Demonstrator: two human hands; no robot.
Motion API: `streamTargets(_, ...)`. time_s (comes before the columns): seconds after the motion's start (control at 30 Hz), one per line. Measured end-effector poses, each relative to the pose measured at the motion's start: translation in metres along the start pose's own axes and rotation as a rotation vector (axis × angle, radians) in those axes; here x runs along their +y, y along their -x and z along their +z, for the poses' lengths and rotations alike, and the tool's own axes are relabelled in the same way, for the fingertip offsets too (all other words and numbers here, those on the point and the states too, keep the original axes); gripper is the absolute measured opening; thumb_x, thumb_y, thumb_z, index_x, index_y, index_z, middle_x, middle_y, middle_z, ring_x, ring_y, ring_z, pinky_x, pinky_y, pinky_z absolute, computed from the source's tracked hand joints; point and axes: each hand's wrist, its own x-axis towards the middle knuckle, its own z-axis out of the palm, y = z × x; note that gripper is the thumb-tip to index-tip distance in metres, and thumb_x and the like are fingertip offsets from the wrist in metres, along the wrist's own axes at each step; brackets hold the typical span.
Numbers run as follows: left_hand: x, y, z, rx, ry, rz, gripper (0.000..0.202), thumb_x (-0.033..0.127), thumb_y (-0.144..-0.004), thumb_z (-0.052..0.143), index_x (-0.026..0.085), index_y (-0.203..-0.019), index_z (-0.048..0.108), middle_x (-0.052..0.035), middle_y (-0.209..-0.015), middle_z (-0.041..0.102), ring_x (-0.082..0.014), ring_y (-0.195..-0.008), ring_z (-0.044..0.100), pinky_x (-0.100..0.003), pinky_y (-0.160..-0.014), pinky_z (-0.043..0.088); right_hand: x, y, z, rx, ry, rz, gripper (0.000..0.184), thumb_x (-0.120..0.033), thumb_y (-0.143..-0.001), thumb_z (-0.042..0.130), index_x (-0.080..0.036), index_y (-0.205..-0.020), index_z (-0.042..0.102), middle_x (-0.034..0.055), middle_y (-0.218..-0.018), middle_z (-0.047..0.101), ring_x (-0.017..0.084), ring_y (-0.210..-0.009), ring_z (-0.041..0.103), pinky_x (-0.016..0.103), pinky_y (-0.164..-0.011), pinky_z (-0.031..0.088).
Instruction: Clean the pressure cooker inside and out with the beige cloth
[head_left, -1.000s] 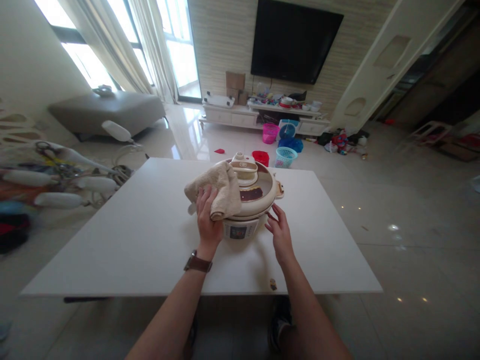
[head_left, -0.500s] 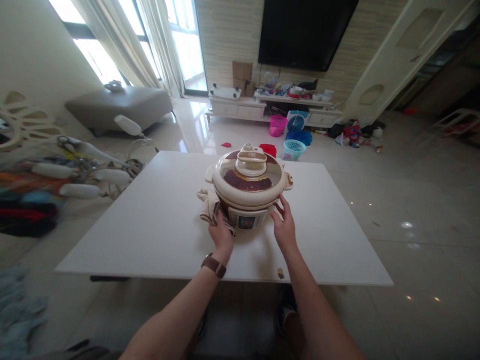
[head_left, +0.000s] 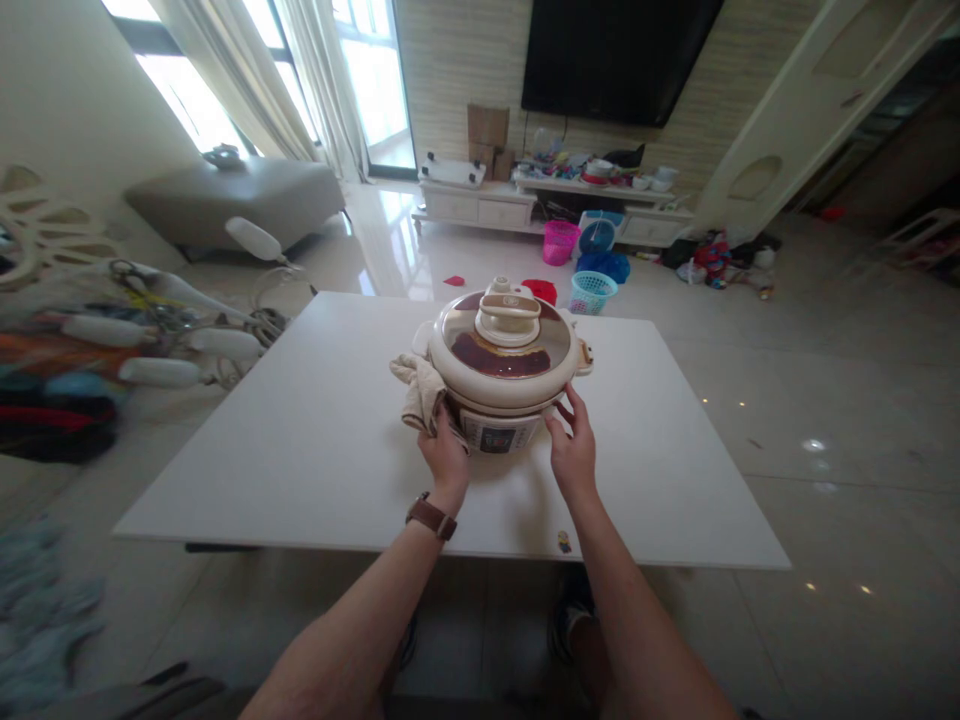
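A cream and brown electric pressure cooker [head_left: 495, 390] stands upright on the white table [head_left: 322, 440], its lid on and a control panel facing me. My left hand [head_left: 445, 455] is closed on a bunched, striped-edged cloth [head_left: 420, 390] pressed to the cooker's left side. Against the front right of the cooker, below the lid rim, rests my right hand [head_left: 574, 440], its fingers curled round the side and the thumb toward the panel. The far fingertips of both hands are partly hidden.
A small cartoon sticker [head_left: 564, 541] is at the table's front edge. Beyond the table, a light blue basket [head_left: 592, 292] and a pink basket [head_left: 559, 242] stand on the floor. At the left is a lamp [head_left: 225, 345] with white shades.
The view has shifted slightly. Both hands keep their places at the cooker, and the cloth stays in my left hand. The cooker shows no clear movement on the table.
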Motion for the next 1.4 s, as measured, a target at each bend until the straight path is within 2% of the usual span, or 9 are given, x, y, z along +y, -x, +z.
streamTargets(0.17,-0.013,0.051,-0.009,-0.062,-0.077,0.028,0.037,0.037,-0.089,0.072,0.017,-0.120,0.076,-0.0135,-0.134,0.073,-0.0257,-0.136,0.060,-0.037,-0.118,0.043,0.004,0.000,0.002,0.015,0.026,-0.035,0.068,-0.035,-0.084,0.063,-0.023,-0.151,0.053,0.0118,-0.158,0.052,0.029,-0.133,0.060,0.051,-0.113,0.050)
streamTargets(0.3,-0.016,0.063,-0.017,-0.083,-0.113,0.021,0.032,0.033,-0.086,0.073,0.019,-0.114,0.077,-0.0135,-0.130,0.074,-0.0257,-0.137,0.059,-0.037,-0.119,0.041,0.003,0.000,0.002,0.015,0.034,-0.037,0.068,-0.036,-0.085,0.063,-0.024,-0.152,0.052,0.0113,-0.158,0.052,0.029,-0.134,0.060,0.051,-0.113,0.051)
streamTargets(0.47,-0.005,0.050,-0.016,-0.077,-0.082,-0.017,0.040,0.037,-0.088,0.073,0.017,-0.123,0.075,-0.0140,-0.132,0.073,-0.0270,-0.136,0.060,-0.039,-0.118,0.043,0.003,0.001,0.001,0.011,0.030,-0.034,0.068,-0.034,-0.085,0.063,-0.023,-0.152,0.052,0.0114,-0.157,0.053,0.028,-0.134,0.060,0.049,-0.113,0.051)
streamTargets(0.73,0.000,0.021,-0.006,-0.062,-0.043,0.029,0.042,0.039,-0.090,0.072,0.017,-0.126,0.073,-0.0129,-0.138,0.070,-0.0252,-0.135,0.061,-0.038,-0.119,0.044,0.004,0.001,-0.001,-0.007,0.023,-0.035,0.067,-0.035,-0.086,0.063,-0.026,-0.152,0.053,0.0102,-0.158,0.052,0.029,-0.135,0.059,0.049,-0.111,0.053)
streamTargets(0.83,0.001,0.002,-0.004,-0.071,-0.046,0.032,0.040,0.034,-0.090,0.072,0.016,-0.125,0.074,-0.0124,-0.138,0.070,-0.0241,-0.135,0.062,-0.037,-0.118,0.044,0.004,0.002,-0.001,-0.014,0.021,-0.030,0.067,-0.035,-0.086,0.063,-0.025,-0.152,0.053,0.0102,-0.159,0.052,0.029,-0.135,0.059,0.049,-0.112,0.052)
streamTargets(1.0,-0.005,-0.044,-0.007,-0.103,-0.123,0.025,0.039,0.036,-0.088,0.073,0.014,-0.120,0.075,-0.0132,-0.129,0.074,-0.0278,-0.126,0.067,-0.043,-0.115,0.048,0.001,0.001,-0.001,-0.020,0.020,-0.032,0.067,-0.035,-0.085,0.062,-0.024,-0.151,0.054,0.0111,-0.158,0.052,0.029,-0.135,0.060,0.050,-0.112,0.052)
streamTargets(1.1,-0.010,-0.064,-0.010,-0.120,-0.180,-0.052,0.037,0.037,-0.086,0.073,0.013,-0.115,0.077,-0.0125,-0.122,0.077,-0.0279,-0.123,0.068,-0.044,-0.113,0.050,0.000,0.001,-0.001,-0.019,0.022,-0.032,0.067,-0.034,-0.085,0.062,-0.024,-0.150,0.054,0.0114,-0.158,0.052,0.029,-0.134,0.060,0.049,-0.111,0.052)
streamTargets(1.27,-0.019,-0.063,-0.009,-0.042,-0.139,-0.273,0.036,0.035,-0.088,0.067,0.009,-0.111,0.075,-0.0156,-0.116,0.077,-0.0287,-0.112,0.072,-0.047,-0.103,0.056,0.000,0.002,-0.002,-0.022,0.027,-0.025,0.067,-0.035,-0.085,0.063,-0.024,-0.151,0.054,0.0113,-0.158,0.052,0.030,-0.135,0.060,0.049,-0.110,0.054)
streamTargets(1.4,-0.024,-0.045,-0.002,0.077,-0.092,-0.174,0.034,0.032,-0.088,0.065,0.011,-0.113,0.074,-0.0154,-0.124,0.075,-0.0274,-0.119,0.070,-0.043,-0.106,0.054,0.000,0.001,-0.001,-0.015,0.029,-0.027,0.068,-0.036,-0.085,0.063,-0.024,-0.151,0.054,0.0119,-0.158,0.052,0.029,-0.135,0.059,0.048,-0.108,0.055)
